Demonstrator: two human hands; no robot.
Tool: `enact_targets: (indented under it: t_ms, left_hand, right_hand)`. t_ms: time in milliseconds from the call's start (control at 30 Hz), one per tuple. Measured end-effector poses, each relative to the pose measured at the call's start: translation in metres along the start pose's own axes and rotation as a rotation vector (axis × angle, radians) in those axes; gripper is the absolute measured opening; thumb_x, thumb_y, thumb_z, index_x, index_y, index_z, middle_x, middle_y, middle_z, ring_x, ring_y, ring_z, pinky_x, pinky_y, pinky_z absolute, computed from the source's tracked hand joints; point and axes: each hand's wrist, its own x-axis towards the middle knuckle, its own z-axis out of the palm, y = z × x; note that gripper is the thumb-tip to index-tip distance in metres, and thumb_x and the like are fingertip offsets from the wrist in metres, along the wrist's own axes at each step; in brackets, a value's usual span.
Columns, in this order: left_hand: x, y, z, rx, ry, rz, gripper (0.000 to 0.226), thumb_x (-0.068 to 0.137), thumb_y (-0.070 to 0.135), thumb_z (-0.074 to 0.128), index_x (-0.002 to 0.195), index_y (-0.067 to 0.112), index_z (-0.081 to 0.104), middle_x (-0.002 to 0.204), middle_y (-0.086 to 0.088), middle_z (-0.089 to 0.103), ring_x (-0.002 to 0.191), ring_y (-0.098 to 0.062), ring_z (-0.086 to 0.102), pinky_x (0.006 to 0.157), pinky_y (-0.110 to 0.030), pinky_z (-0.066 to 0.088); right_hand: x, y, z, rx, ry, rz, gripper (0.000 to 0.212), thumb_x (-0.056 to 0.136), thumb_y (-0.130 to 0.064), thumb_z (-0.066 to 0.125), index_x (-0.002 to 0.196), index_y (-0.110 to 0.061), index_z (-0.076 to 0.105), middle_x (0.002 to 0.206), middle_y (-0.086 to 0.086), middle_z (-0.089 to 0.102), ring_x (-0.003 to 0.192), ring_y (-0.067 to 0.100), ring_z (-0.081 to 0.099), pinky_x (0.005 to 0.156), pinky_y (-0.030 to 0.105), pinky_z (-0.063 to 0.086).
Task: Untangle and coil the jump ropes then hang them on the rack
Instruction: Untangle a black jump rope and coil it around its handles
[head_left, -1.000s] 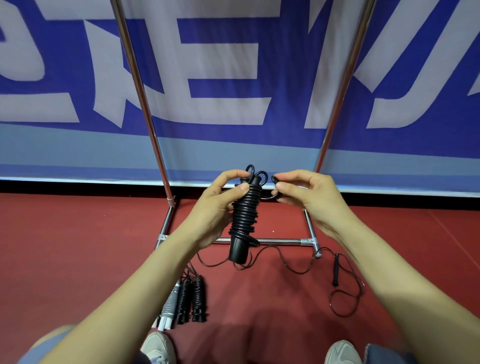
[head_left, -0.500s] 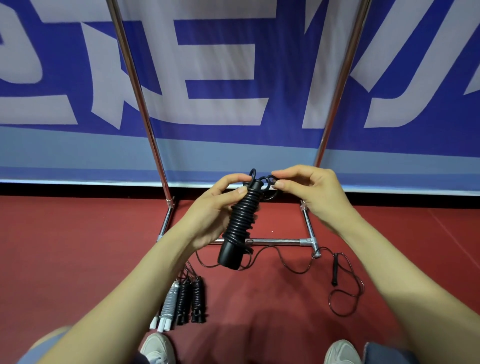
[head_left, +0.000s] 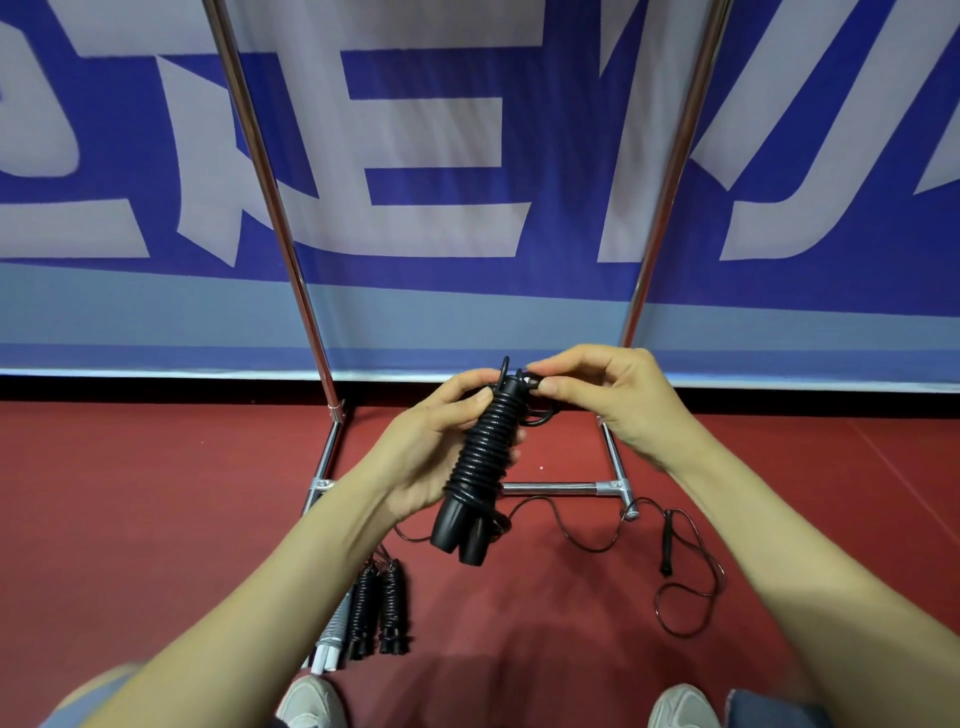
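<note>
left hand (head_left: 431, 452) grips coiled rope (head_left: 480, 462) | right hand (head_left: 608, 400) pinches its top loop

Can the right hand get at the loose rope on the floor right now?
Likely not yet: the right hand pinches the top of the coiled rope. The loose rope lies uncovered, so only that grip hinders.

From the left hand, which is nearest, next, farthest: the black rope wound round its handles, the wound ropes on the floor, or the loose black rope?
1. Black rope wound round its handles: gripped by the left hand.
2. Wound ropes on the floor: below it.
3. Loose black rope: floor, right.
</note>
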Motion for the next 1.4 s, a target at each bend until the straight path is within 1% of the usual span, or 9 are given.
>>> enact_targets:
  t_ms: [133,267,333,633,800,867,1000,1133,1400]
  left_hand:
    - [0.002,0.002,0.0,-0.038,0.009,-0.007,0.031,0.086,0.013,0.056,0.117,0.011,0.056,0.091,-0.018,0.064,0.075,-0.03,0.065,0.07,-0.039,0.057]
    - [0.006,-0.001,0.0,0.107,0.151,0.062,0.019,0.089,0.013,0.058,0.108,0.014,0.061,0.087,-0.015,0.065,0.072,-0.027,0.065,0.066,-0.038,0.054]
    - [0.006,-0.005,-0.001,0.148,0.2,0.092,0.017,0.093,0.011,0.056,0.109,0.015,0.061,0.086,-0.015,0.065,0.072,-0.026,0.064,0.063,-0.037,0.054]
    - [0.006,-0.009,0.002,0.15,0.251,0.133,0.017,0.095,0.01,0.054,0.11,0.015,0.059,0.092,-0.016,0.063,0.079,-0.03,0.058,0.063,-0.037,0.052]
    - [0.003,-0.014,0.009,0.254,0.282,0.233,0.02,0.095,0.006,0.054,0.114,0.009,0.057,0.088,-0.01,0.059,0.062,-0.015,0.06,0.054,-0.033,0.054]
    - [0.003,-0.012,0.01,0.259,0.279,0.244,0.02,0.095,0.006,0.054,0.114,0.009,0.057,0.085,-0.008,0.059,0.059,-0.012,0.059,0.053,-0.032,0.054]
    - [0.003,-0.008,0.007,0.308,0.27,0.266,0.017,0.094,0.006,0.055,0.106,0.016,0.061,0.087,-0.008,0.06,0.064,-0.011,0.059,0.054,-0.029,0.052]
    - [0.006,-0.009,0.004,0.328,0.282,0.271,0.017,0.094,0.007,0.057,0.105,0.017,0.063,0.088,-0.008,0.061,0.071,-0.017,0.058,0.063,-0.037,0.055]
    - [0.008,-0.011,0.007,0.295,0.288,0.256,0.017,0.095,0.008,0.056,0.109,0.015,0.062,0.091,-0.01,0.058,0.066,-0.014,0.058,0.06,-0.035,0.055]
  right_hand:
    - [0.002,-0.002,0.003,-0.034,0.025,-0.02,0.022,0.082,0.005,0.068,0.089,-0.016,0.071,0.081,-0.011,0.074,0.081,0.002,0.069,0.078,0.014,0.05]
    - [0.005,0.005,0.012,-0.353,0.129,-0.021,0.021,0.082,-0.009,0.074,0.084,-0.029,0.072,0.08,-0.015,0.073,0.079,-0.001,0.067,0.075,0.012,0.047]
    - [0.004,0.009,0.021,-0.401,0.169,-0.012,0.016,0.083,-0.007,0.073,0.089,-0.021,0.076,0.083,-0.009,0.074,0.08,0.002,0.068,0.079,0.018,0.051]
    - [0.002,0.011,0.035,-0.343,0.157,0.094,0.017,0.09,-0.013,0.066,0.105,-0.02,0.071,0.096,-0.01,0.072,0.088,0.0,0.069,0.089,0.02,0.052]
    - [0.002,0.011,0.042,-0.27,0.314,0.095,0.004,0.084,-0.024,0.073,0.082,-0.024,0.07,0.082,-0.012,0.073,0.076,-0.001,0.069,0.077,0.016,0.052]
    - [0.004,0.011,0.041,-0.234,0.3,0.077,0.013,0.087,-0.019,0.069,0.078,-0.028,0.068,0.079,-0.01,0.073,0.076,0.002,0.069,0.078,0.018,0.052]
    - [0.004,0.012,0.043,-0.009,0.289,0.13,0.014,0.09,-0.01,0.065,0.092,-0.024,0.068,0.079,-0.007,0.073,0.076,0.001,0.067,0.074,0.011,0.047]
    - [0.005,0.013,0.045,0.283,0.371,0.277,0.008,0.085,-0.007,0.07,0.088,-0.013,0.071,0.078,0.001,0.074,0.078,0.011,0.068,0.085,0.026,0.051]
    - [0.003,0.016,0.048,0.022,0.458,0.143,0.02,0.087,-0.01,0.069,0.096,-0.028,0.068,0.076,-0.007,0.075,0.08,0.008,0.069,0.092,0.034,0.052]
